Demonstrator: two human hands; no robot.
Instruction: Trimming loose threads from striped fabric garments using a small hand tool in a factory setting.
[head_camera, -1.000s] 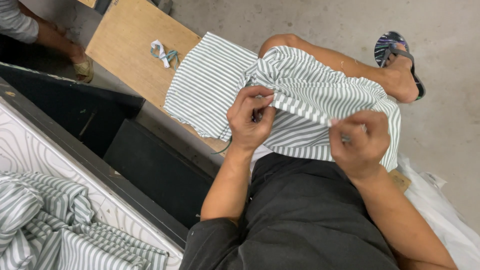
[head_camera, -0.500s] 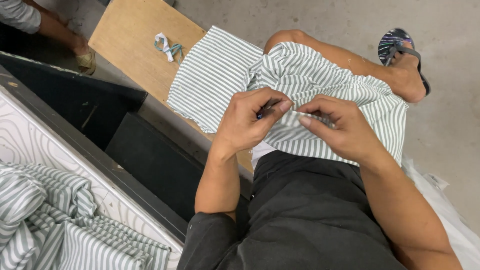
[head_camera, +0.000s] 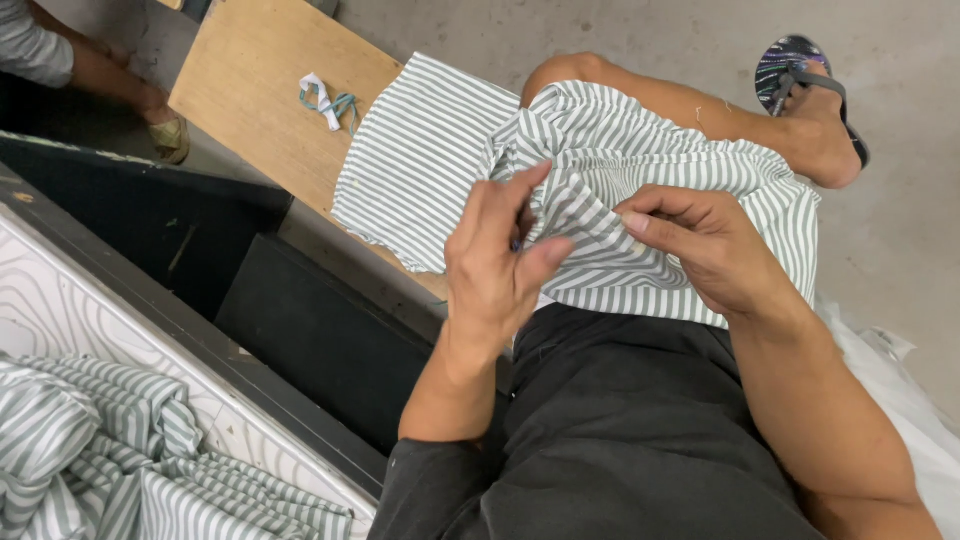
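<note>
Green-and-white striped cotton garment (head_camera: 640, 200) bunched over lap and knee, spilling onto pale wooden tabletop (head_camera: 250, 90); left hand (head_camera: 500, 265) fingers loosely spread above fold; right hand (head_camera: 700, 245) pinching cloth; best kept taut, small bites.

On our lap lies the striped cloth (head_camera: 640, 200), its left part spread flat over the near end of the wooden board (head_camera: 260, 90) to our left. Our left hand (head_camera: 500, 265) and right hand (head_camera: 700, 250) sit on the cloth, close together. Farther along the board lies a small ribbon scrap (head_camera: 325, 100). A heap of cloth (head_camera: 110, 460) lies at lower left.
</note>
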